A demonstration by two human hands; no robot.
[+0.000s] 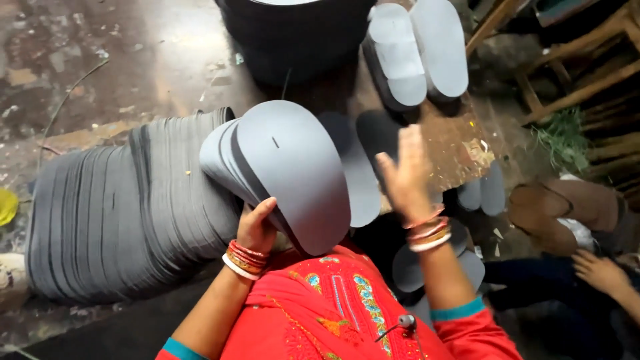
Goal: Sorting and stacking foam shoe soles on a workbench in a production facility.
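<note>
My left hand (257,227) is clamped on a fanned bunch of grey soles (287,170), fingers curled over their lower edge, thumb hidden behind. The soles stand tilted up from that grip, toes pointing up and left, the front one showing a small slit near its top. My right hand (405,175) is up and open, palm facing the soles, fingers spread, holding nothing; it hangs just to the right of the bunch, apart from it, over a darker sole (380,133) lying flat. Behind my left hand, a long row of soles (127,213) lies packed on edge across the floor (100,60), touching the bunch's left side as far as I can tell. Up top, two stacks (417,50) of soles sit by a black tub (293,40). More soles (483,193) lie right of my wrist. Bottom right, another person's hand (600,272) rests low, well apart from mine.
</note>
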